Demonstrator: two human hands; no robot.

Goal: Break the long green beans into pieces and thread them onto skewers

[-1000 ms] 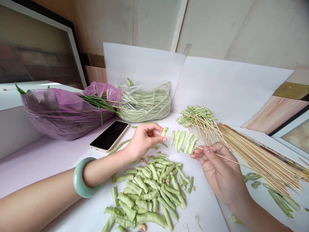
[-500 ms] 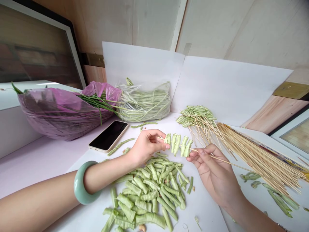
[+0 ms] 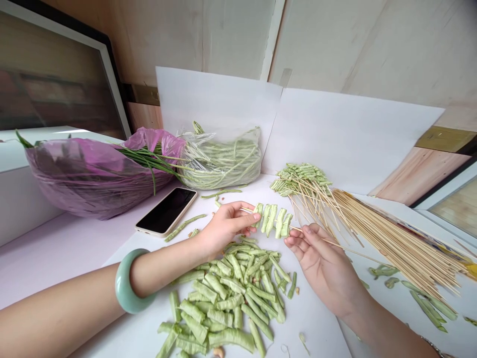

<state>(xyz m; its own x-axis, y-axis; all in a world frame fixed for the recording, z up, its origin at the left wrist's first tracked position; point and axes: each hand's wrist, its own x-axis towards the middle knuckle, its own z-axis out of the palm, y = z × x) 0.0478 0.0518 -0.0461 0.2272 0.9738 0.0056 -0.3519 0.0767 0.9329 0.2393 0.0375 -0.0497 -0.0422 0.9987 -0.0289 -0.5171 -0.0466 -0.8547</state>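
Note:
Several green bean pieces are threaded crosswise on a thin wooden skewer, held above the table. My left hand pinches around the leftmost bean piece near the skewer's left end, thumb in front. My right hand grips the skewer just right of the beans, and its long end sticks out past the fingers to the right. Below both hands a heap of cut bean pieces lies on white paper.
A phone lies at left, before a purple bag and a clear bag of long beans. Filled skewers and a bundle of bare skewers lie at right. Loose bean scraps are at far right.
The left fingers have shifted onto the leftmost bean piece, which sat uncovered before. The bean pieces and right hand have moved slightly left.

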